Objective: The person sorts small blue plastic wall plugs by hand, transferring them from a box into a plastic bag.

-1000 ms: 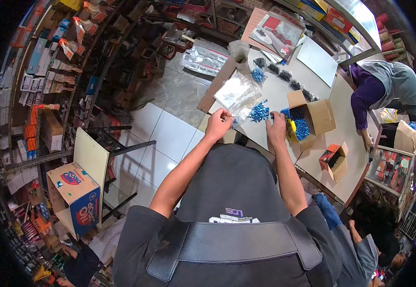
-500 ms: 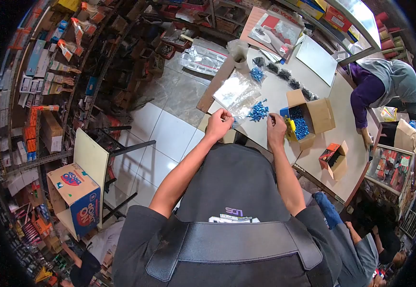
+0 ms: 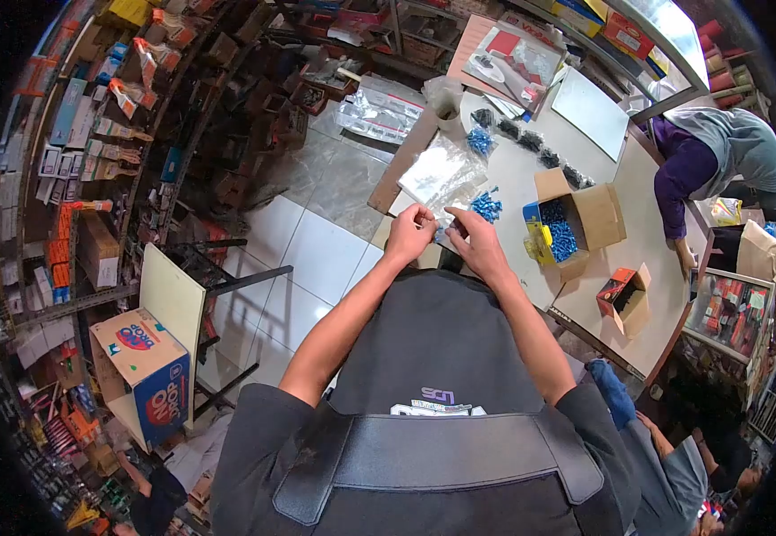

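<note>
"What's nearest?"

"A smooth dark strap point(image 3: 442, 451) with stitched edges, over a black garment point(image 3: 433, 348). The print there is too blurred to read."

"And the hands?"

"The left hand point(image 3: 412, 234) is pinched nearly closed on a crinkled, see-through bag point(image 3: 440, 217), left of the carton point(image 3: 600, 219). The right hand point(image 3: 477, 243), between it and the carton, has bent fingers close to the thumb; I can't tell whether it grips anything."

"Where are the blue pieces?"

"A spiky little pile point(image 3: 486, 206) lies just left of the carton, beside the right hand. More loose blue pieces point(image 3: 559, 230) fill the carton itself, which is brown cardboard, flaps open, with a yellow-and-blue printed side."

"Any words?"

"NO DROP, in white on red, on a big cardboard box point(image 3: 163, 393) well left of the carton."

"Farther out?"

"Dark, lumpy packets point(image 3: 531, 138) in a row beyond the carton, then a glossy printed sheet point(image 3: 517, 64), its red lettering unclear."
</note>
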`<state>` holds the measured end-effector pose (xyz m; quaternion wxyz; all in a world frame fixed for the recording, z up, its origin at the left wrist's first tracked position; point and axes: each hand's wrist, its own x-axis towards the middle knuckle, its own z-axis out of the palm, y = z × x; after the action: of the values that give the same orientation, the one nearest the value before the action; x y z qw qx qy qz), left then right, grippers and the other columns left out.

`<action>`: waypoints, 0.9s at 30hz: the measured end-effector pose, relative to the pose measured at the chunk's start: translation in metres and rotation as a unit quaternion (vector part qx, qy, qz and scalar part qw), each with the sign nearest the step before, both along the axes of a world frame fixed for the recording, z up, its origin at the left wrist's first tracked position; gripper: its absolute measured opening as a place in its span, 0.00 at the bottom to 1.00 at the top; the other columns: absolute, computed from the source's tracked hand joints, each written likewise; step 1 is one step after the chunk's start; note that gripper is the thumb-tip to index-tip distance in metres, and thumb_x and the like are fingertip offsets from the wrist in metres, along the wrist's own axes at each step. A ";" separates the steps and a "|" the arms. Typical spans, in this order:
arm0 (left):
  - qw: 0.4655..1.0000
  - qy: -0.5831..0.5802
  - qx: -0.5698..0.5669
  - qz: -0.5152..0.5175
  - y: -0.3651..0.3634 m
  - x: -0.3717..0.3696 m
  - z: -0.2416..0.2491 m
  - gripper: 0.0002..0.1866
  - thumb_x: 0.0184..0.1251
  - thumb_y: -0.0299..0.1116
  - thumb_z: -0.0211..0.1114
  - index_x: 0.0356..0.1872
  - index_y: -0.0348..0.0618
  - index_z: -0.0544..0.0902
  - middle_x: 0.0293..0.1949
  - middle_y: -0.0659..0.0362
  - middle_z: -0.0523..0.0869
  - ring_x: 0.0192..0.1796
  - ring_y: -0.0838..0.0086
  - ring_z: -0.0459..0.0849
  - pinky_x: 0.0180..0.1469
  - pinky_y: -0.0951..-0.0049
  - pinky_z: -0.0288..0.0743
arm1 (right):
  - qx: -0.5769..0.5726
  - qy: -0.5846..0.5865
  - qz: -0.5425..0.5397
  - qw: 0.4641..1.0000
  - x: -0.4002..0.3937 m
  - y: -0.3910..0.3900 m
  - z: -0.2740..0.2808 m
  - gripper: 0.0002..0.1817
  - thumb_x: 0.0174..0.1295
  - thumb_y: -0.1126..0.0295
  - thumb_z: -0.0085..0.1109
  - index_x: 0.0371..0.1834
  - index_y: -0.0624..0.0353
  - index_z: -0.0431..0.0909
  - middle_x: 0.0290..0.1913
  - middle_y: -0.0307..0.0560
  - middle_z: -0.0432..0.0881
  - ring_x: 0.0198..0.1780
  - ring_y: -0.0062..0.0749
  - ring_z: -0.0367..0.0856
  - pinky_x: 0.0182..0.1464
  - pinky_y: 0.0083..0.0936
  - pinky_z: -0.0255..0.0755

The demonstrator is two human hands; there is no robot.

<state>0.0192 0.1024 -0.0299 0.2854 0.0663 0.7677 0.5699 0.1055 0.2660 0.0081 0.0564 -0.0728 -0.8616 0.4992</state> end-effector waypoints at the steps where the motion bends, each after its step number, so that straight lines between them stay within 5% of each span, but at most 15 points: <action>1: 1.000 0.000 0.000 0.001 0.000 0.000 0.001 0.07 0.64 0.27 0.70 0.38 0.37 0.81 0.27 0.60 0.85 0.27 0.78 0.84 0.31 0.73 0.77 | -0.002 0.009 0.005 1.000 -0.001 -0.001 0.002 0.22 0.64 0.77 0.68 0.62 0.61 0.80 0.39 0.48 0.83 0.37 0.33 0.81 0.44 0.29 0.77; 4: 1.000 -0.004 0.009 0.003 -0.002 -0.001 0.000 0.07 0.64 0.27 0.70 0.38 0.37 0.81 0.28 0.60 0.85 0.27 0.78 0.84 0.31 0.73 0.77 | -0.044 -0.006 0.000 0.999 -0.005 -0.005 0.013 0.21 0.63 0.75 0.66 0.61 0.61 0.80 0.43 0.55 0.83 0.41 0.45 0.83 0.48 0.37 0.77; 8: 1.000 0.027 0.004 0.003 -0.004 -0.002 -0.013 0.07 0.64 0.28 0.70 0.38 0.37 0.81 0.27 0.61 0.84 0.27 0.78 0.84 0.31 0.73 0.76 | -0.021 0.005 -0.022 1.000 -0.006 0.002 0.014 0.20 0.62 0.77 0.64 0.59 0.62 0.81 0.44 0.56 0.83 0.43 0.45 0.83 0.48 0.37 0.77; 10: 0.999 0.051 -0.007 0.004 -0.004 -0.002 -0.013 0.07 0.64 0.28 0.70 0.38 0.37 0.81 0.27 0.61 0.84 0.27 0.79 0.83 0.31 0.74 0.76 | 0.042 0.033 -0.124 0.991 -0.002 0.017 -0.009 0.20 0.60 0.81 0.61 0.57 0.63 0.81 0.44 0.56 0.83 0.45 0.46 0.83 0.50 0.36 0.77; 15: 1.000 0.001 0.021 0.016 -0.004 -0.001 -0.001 0.08 0.64 0.26 0.70 0.39 0.36 0.81 0.27 0.61 0.84 0.27 0.79 0.83 0.31 0.75 0.77 | 0.124 -0.011 -0.190 0.974 0.013 0.055 -0.045 0.24 0.58 0.81 0.62 0.60 0.62 0.80 0.55 0.62 0.77 0.52 0.57 0.81 0.56 0.42 0.77; 18: 1.000 0.002 0.024 0.011 -0.003 -0.001 0.000 0.07 0.64 0.26 0.70 0.39 0.36 0.81 0.26 0.61 0.84 0.27 0.79 0.83 0.31 0.75 0.77 | 0.153 -0.024 -0.171 0.973 0.014 0.069 -0.062 0.25 0.55 0.80 0.64 0.60 0.59 0.81 0.50 0.59 0.80 0.48 0.49 0.83 0.52 0.37 0.79; 27: 0.999 -0.006 0.033 0.014 -0.004 0.000 0.002 0.07 0.65 0.26 0.70 0.39 0.36 0.80 0.26 0.61 0.84 0.27 0.79 0.83 0.30 0.74 0.77 | 0.116 -0.054 -0.136 0.982 0.009 0.077 -0.070 0.17 0.53 0.78 0.70 0.48 0.62 0.83 0.42 0.58 0.82 0.41 0.49 0.83 0.47 0.38 0.78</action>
<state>0.0195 0.0986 -0.0281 0.2795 0.0614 0.7475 0.5995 0.1142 0.3433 -0.0619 0.0849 -0.2092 -0.8974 0.3791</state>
